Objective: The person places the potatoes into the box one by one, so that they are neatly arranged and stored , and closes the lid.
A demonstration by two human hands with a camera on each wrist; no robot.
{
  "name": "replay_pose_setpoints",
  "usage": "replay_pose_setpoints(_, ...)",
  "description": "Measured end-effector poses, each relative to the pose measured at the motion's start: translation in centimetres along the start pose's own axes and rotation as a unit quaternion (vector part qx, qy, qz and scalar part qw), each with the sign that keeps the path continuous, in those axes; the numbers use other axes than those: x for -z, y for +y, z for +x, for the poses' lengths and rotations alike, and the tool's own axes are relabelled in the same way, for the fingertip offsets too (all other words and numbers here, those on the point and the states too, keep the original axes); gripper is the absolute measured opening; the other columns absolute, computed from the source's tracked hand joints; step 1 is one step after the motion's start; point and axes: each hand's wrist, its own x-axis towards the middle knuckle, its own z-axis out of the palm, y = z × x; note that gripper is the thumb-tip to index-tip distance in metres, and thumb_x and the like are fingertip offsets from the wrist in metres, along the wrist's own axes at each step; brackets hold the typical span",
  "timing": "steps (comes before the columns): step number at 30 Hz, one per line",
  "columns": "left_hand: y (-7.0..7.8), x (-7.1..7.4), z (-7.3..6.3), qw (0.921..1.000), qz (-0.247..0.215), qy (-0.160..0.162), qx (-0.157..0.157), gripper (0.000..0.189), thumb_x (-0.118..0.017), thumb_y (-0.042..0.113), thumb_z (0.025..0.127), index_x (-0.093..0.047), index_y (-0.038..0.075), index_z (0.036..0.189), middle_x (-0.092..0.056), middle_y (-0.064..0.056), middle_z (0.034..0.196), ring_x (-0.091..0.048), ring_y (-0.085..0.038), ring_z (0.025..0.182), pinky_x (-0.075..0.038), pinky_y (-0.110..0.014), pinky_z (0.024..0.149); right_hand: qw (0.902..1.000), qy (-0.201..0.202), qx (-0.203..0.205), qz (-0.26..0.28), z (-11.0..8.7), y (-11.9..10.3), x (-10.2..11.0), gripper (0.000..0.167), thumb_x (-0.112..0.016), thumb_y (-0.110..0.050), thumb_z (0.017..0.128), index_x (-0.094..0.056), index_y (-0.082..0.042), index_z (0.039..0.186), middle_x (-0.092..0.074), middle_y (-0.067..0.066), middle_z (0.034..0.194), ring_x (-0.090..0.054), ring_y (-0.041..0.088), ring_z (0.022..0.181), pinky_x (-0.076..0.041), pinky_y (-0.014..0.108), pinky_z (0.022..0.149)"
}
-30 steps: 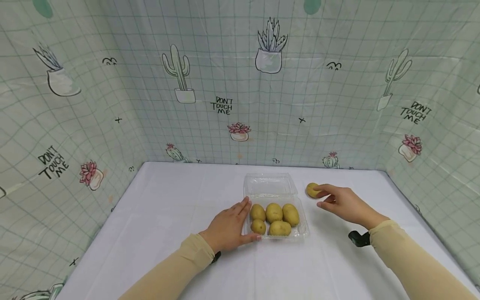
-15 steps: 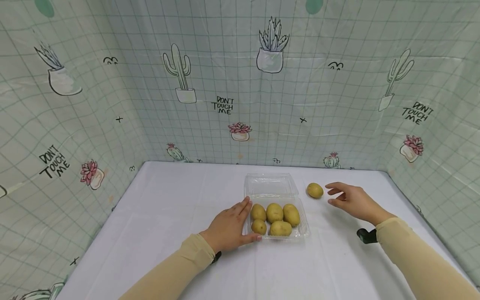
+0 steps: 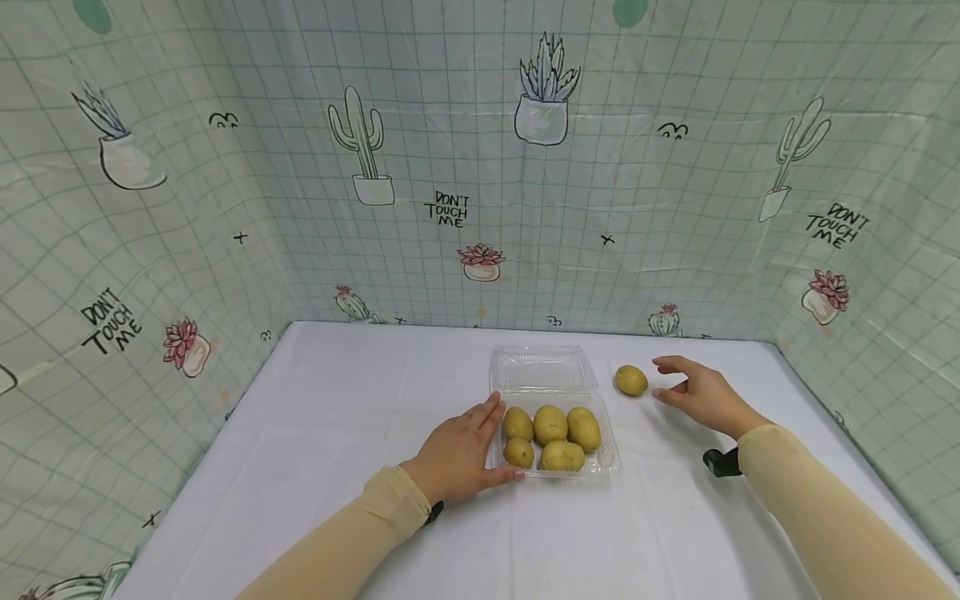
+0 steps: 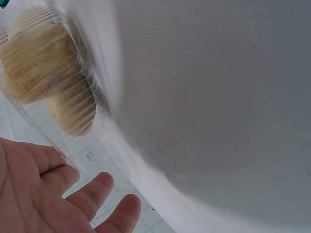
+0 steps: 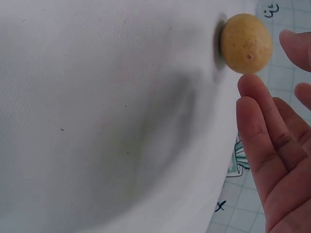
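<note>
A clear plastic clamshell box [image 3: 611, 462] lies with its lid [image 3: 542, 368] folded back, and several potatoes [image 3: 551, 425] sit inside it. My left hand [image 3: 459, 450] rests against the box's left side, fingers extended along the edge and thumb at the front rim. In the left wrist view, potatoes [image 4: 41, 60] show through the ribbed plastic wall. One loose potato [image 3: 631, 381] lies on the table right of the lid. Just right of it hovers my right hand [image 3: 701, 395], fingers and thumb apart, holding nothing. The right wrist view has the loose potato [image 5: 246, 43] beyond the fingertips.
A white cloth covers the table [image 3: 360, 392]. Behind it and at both sides hangs a grid-patterned curtain [image 3: 480, 167] printed with cacti and lettering. Dark wrist-camera parts [image 3: 722, 462] show below the right wrist.
My right hand drew back to the right from the loose potato, then came slightly nearer it again with a wider finger spread. The left hand, box and potatoes stay in place.
</note>
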Motion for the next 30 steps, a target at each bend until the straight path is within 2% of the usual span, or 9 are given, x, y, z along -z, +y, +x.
replay_pose_setpoints(14,0.0,0.0,0.0,1.0,-0.002,0.006,0.0,0.097,-0.049,0.071,0.092,-0.032,-0.002,0.154,-0.027,-0.018,0.16,-0.039,-0.03,0.14,-0.042,-0.04,0.106,0.9987,-0.013,-0.046,0.016,1.4,1.3,-1.3,0.069,-0.073,-0.027,0.092,-0.042,-0.001,0.147,-0.051,0.029,0.137,-0.063,0.039,0.104,-0.053,0.05,0.083)
replay_pose_setpoints(30,-0.1,-0.2,0.1,1.0,-0.002,0.007,0.0,0.098,-0.045,0.073,0.092,-0.03,-0.001,0.155,-0.025,-0.017,0.161,-0.039,-0.03,0.14,-0.043,-0.041,0.105,0.999,-0.002,-0.026,0.035,2.6,1.4,-3.3,0.067,-0.074,-0.021,0.092,-0.043,0.003,0.146,-0.052,0.032,0.135,-0.064,0.038,0.098,-0.051,0.053,0.087)
